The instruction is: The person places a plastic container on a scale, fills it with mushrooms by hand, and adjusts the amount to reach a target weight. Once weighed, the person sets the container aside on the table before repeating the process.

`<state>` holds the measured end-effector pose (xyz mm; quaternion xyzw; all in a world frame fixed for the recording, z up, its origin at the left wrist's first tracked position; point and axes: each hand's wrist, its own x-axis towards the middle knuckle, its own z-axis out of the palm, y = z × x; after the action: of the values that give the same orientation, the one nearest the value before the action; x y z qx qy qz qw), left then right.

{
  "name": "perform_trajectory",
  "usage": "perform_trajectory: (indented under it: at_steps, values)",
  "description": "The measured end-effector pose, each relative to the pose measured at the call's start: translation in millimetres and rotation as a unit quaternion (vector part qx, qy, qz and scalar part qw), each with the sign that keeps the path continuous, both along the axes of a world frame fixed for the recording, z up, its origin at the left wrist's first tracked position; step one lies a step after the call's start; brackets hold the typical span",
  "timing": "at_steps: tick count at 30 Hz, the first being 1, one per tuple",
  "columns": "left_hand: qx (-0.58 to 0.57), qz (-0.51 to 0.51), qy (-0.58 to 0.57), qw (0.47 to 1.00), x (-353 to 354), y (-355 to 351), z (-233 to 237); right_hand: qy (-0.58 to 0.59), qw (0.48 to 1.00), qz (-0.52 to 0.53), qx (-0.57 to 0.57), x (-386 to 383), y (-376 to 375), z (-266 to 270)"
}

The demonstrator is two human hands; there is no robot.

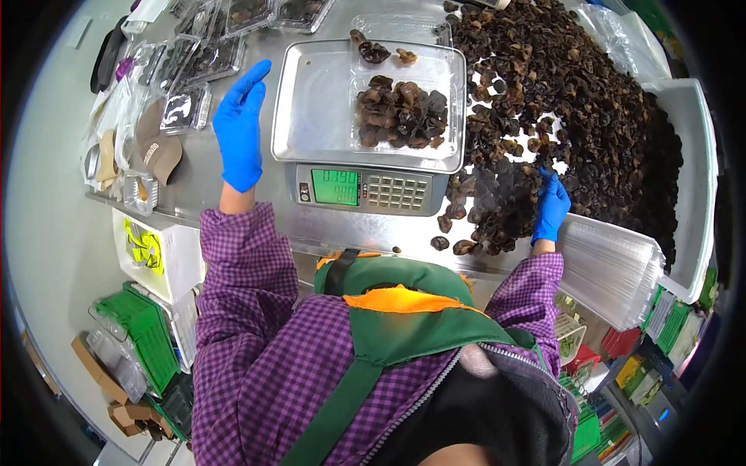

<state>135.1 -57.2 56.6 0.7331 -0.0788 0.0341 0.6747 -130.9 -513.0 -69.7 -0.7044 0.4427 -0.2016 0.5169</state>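
Observation:
My left hand (239, 128), in a blue glove, is raised left of the scale, fingers stretched out and holding nothing. My right hand (552, 206), gloved too, reaches into the spread of dark wood ear mushrooms (598, 132); its fingers are drawn together at a dark piece. Between the hands stands a digital scale (423, 194) with a lit green display and a metal weighing pan (315, 109). On the pan sits an open clear plastic box (361, 74), holding a heap of wood ears (400, 113); a few pieces (374, 52) lie in its upper part.
Filled clear boxes (210, 58) cluster at the back left, near a brown cap (159, 151). A stack of clear plastic trays (610, 260) lies beside my right forearm. A white tub wall (695, 186) edges the mushrooms at right. Green crates (140, 334) stand below left.

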Motion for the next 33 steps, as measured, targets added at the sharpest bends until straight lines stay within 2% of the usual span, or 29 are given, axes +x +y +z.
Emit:
perform_trajectory:
  at_steps: [5, 7, 9, 11, 13, 14, 15, 17, 18, 19, 21, 23, 25, 29, 30, 33]
  values:
    - [-0.036, -0.04, -0.008, 0.999, 19.9, -11.5, -5.7, 0.01, 0.998, 0.024, -0.06, -15.8, -16.4, -13.7]
    - [-0.089, -0.058, 0.058, 0.993, 22.9, -21.9, -2.8, 0.024, 0.996, 0.043, -0.072, -14.1, -20.3, -13.5]
    - [-0.065, -0.069, 0.038, 0.995, 34.4, -24.1, -17.9, 0.108, 0.94, 0.15, -0.286, -10.1, -18.8, -2.4]
    - [-0.043, -0.078, 0.018, 0.996, 39.6, -25.7, -29.7, 0.141, 0.944, 0.152, -0.257, -2.1, -17.4, 7.3]
    - [0.02, -0.082, 0.015, 0.996, 48.3, -32.1, -32.0, 0.107, 0.921, 0.186, -0.325, 16.8, -17.3, 14.3]
    - [-0.006, -0.097, 0.045, 0.994, 52.4, -34.9, -33.3, 0.059, 0.948, 0.177, -0.259, 35.7, -2.1, 32.8]
    - [-0.009, -0.101, 0.04, 0.994, 57.9, -39.4, -35.6, 0.074, 0.964, 0.16, -0.197, 55.0, 13.1, 52.6]
    - [-0.075, -0.104, 0.228, 0.965, 67.1, -48.5, -44.0, -0.074, 0.97, 0.211, -0.099, 93.3, 23.5, 51.0]
    - [-0.127, -0.135, 0.263, 0.947, 73.1, -53.5, -54.1, -0.053, 0.972, 0.225, -0.048, 111.2, 37.9, 63.1]
    - [-0.128, -0.138, 0.259, 0.947, 79.1, -59.3, -65.5, -0.033, 0.97, 0.239, 0.003, 128.7, 53.4, 76.2]
    - [-0.283, -0.172, 0.309, 0.892, 89.4, -74.9, -75.5, -0.067, 0.961, 0.268, -0.004, 154.5, 73.3, 79.9]
    - [-0.298, -0.172, 0.272, 0.899, 88.7, -90.0, -69.1, -0.067, 0.957, 0.275, 0.055, 170.2, 81.2, 81.1]
    - [-0.298, -0.128, 0.235, 0.916, 81.0, -98.5, -48.0, -0.131, 0.951, 0.262, 0.097, 176.3, 90.8, 87.3]
    - [-0.224, -0.158, 0.161, 0.948, 66.6, -91.3, -44.3, -0.101, 0.957, 0.252, 0.105, 168.3, 96.6, 89.2]
    - [-0.232, -0.115, 0.172, 0.951, 61.9, -93.1, -39.6, -0.085, 0.961, 0.244, 0.102, 167.3, 97.8, 88.3]
    - [-0.275, -0.106, 0.185, 0.937, 57.9, -89.2, -37.1, -0.077, 0.959, 0.23, 0.15, 164.5, 102.9, 88.9]
